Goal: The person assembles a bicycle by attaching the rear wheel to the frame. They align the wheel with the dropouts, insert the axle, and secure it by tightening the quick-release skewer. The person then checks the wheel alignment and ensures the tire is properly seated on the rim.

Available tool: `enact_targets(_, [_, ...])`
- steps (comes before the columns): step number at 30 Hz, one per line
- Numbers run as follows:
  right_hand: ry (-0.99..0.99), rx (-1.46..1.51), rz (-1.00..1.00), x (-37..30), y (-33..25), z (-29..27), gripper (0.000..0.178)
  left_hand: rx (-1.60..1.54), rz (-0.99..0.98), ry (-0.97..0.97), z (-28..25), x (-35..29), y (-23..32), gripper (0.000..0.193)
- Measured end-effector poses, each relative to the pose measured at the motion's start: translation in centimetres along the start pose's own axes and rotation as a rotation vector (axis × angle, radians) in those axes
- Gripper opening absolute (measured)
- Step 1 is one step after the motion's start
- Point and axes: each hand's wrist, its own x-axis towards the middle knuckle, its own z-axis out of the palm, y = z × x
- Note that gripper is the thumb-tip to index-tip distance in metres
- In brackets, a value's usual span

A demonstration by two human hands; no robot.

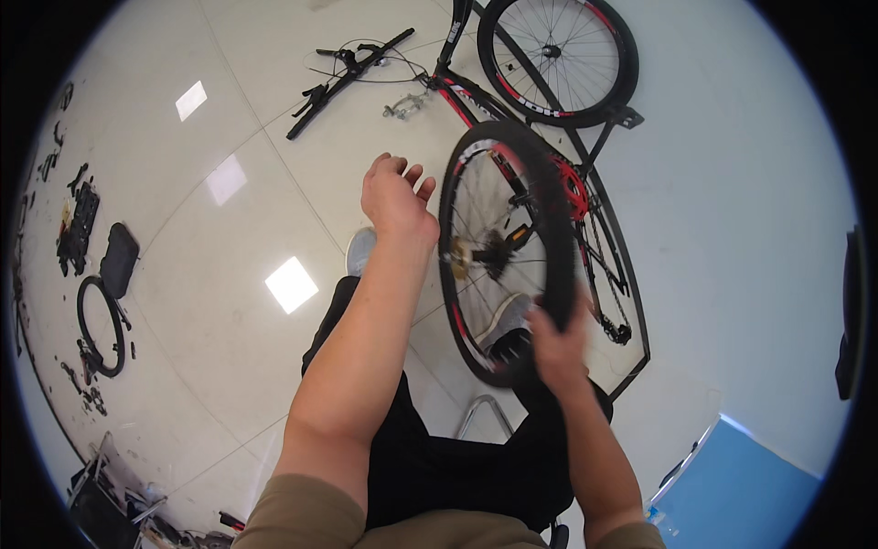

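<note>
A bicycle wheel (560, 247) with a black tyre and red and white rim markings stands tilted in front of me, smeared by motion. My right hand (560, 346) is closed around the near right part of its tyre, and it is somewhat blurred. My left hand (399, 199) hovers just left of the wheel, with fingers loosely bent and apart and nothing in them. Beyond the wheel, a black and red bicycle frame (457, 105) lies on the floor, partly hidden by it. A red chainring (574, 190) shows at the tyre's right edge.
Another wheel (622, 87) lies at the far right by the wall. A handlebar with cables (352, 82) rests on the tiles (229, 302) at the far left of the frame. Several loose parts, a black case (119, 261) and a thin ring (84, 320) lie along the left.
</note>
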Motion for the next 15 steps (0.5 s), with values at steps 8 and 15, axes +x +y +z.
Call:
enact_targets(8, [0.11,-0.134,-0.202,-0.2,4.2,2.9,0.071,0.024,0.004,0.019,-0.9,0.0,0.5,0.04])
enact_targets(15, [0.114,-0.071,-0.158,2.7,0.9,1.7,0.07,0.016,-0.001,0.002,-0.9,0.3,0.2,0.042])
